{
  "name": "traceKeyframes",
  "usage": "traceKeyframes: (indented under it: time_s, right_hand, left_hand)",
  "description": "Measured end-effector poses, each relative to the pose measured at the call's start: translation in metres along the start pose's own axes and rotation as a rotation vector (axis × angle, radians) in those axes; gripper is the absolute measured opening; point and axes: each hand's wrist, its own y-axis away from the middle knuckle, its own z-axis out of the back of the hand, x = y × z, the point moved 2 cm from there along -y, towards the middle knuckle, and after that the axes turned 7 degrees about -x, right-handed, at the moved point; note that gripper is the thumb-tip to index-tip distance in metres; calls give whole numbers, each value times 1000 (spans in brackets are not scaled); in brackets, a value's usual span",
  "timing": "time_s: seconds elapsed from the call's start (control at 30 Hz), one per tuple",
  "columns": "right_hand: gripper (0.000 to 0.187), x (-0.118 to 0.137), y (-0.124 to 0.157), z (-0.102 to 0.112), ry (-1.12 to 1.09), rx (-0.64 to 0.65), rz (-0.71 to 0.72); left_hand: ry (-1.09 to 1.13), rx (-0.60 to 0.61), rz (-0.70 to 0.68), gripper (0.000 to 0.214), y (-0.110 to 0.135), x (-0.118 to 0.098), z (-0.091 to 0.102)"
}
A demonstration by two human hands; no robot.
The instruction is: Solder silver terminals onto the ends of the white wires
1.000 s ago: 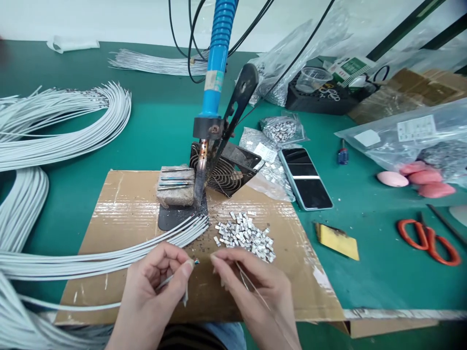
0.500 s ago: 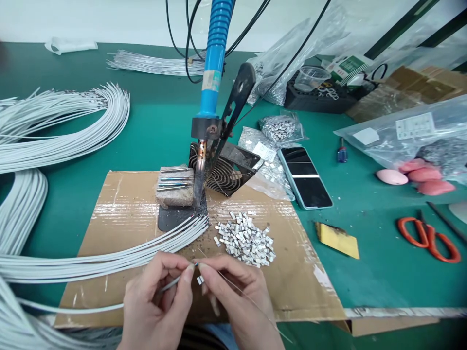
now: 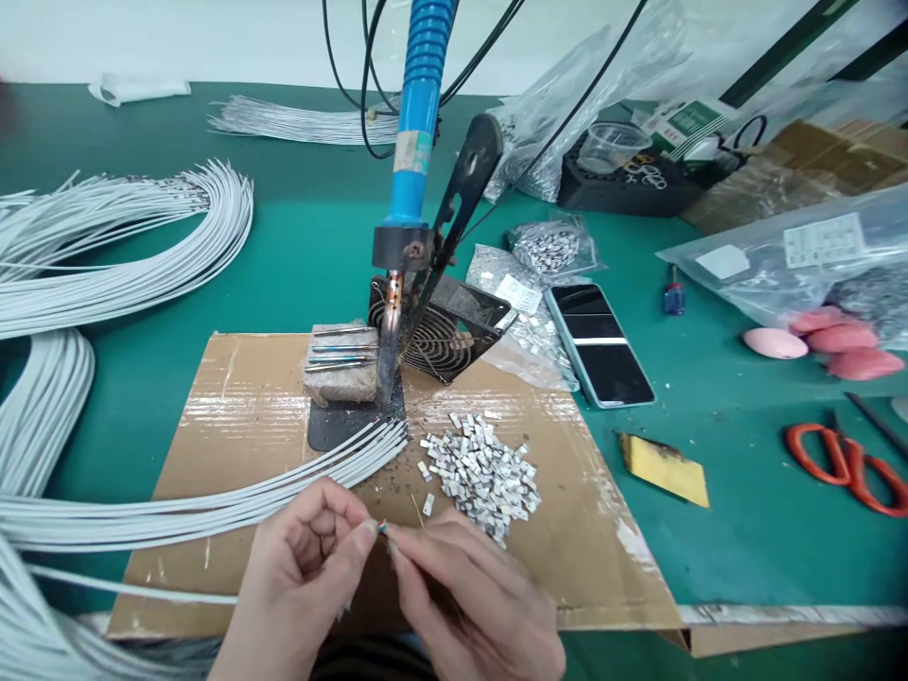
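Observation:
My left hand (image 3: 305, 558) is closed in a pinch on the end of a white cable (image 3: 142, 584), most of which is hidden by the hand. Small coloured wire ends (image 3: 384, 527) stick out past its thumb. My right hand (image 3: 475, 591) pinches at those wire ends with thumb and forefinger. A thin wire strand (image 3: 417, 511) shows just above the right fingers; whether they hold it I cannot see. One small white connector (image 3: 428, 504) lies on the cardboard sheet (image 3: 191, 445), beside a pile of similar connectors (image 3: 486, 473).
A blue soldering iron (image 3: 418, 123) stands clamped over a block with metal pins (image 3: 341, 383). Behind it is a small fan (image 3: 444, 331). Bundled white cables (image 3: 213, 236) fill the left. To the right are a phone (image 3: 602, 350), a yellow sponge (image 3: 665, 470) and orange-handled scissors (image 3: 844, 463).
My right hand has turned and shifted down and right, its fingertips still at the wire ends. A connector that hung near its fingers now lies by the pile. The view has shifted slightly.

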Motion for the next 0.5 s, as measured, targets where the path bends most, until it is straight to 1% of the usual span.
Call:
traceKeyframes:
  time_s: [0.03, 0.1, 0.13, 0.2, 0.27, 0.33, 0.4, 0.5]
  right_hand:
    - [40, -1, -3, 3, 34, 42, 64]
    - [39, -2, -7, 8, 74, 76, 124]
    - [39, -3, -8, 10, 72, 77, 128]
    - [41, -3, -10, 12, 43, 41, 85]
    - [42, -3, -9, 12, 18, -2, -6]
    - [39, -4, -8, 12, -4, -45, -136]
    - [29, -5, -7, 11, -52, -87, -311]
    - [13, -7, -7, 9, -152, -130, -626]
  left_hand:
    - [-21, 10, -3, 32, -1, 0, 1]
    - [-47, -6, -12, 29, -1, -2, 0]
    - [-51, -30, -16, 28, 0, -3, 0]
    - [-47, -83, -20, 27, 3, -6, -3]
    - [-40, -94, -17, 27, 5, -7, -5]
    - [-38, -91, -12, 26, 6, -7, -6]
    - [-38, -83, -10, 25, 5, -6, -6]
    - [-51, -50, -32, 22, 4, -4, -3]
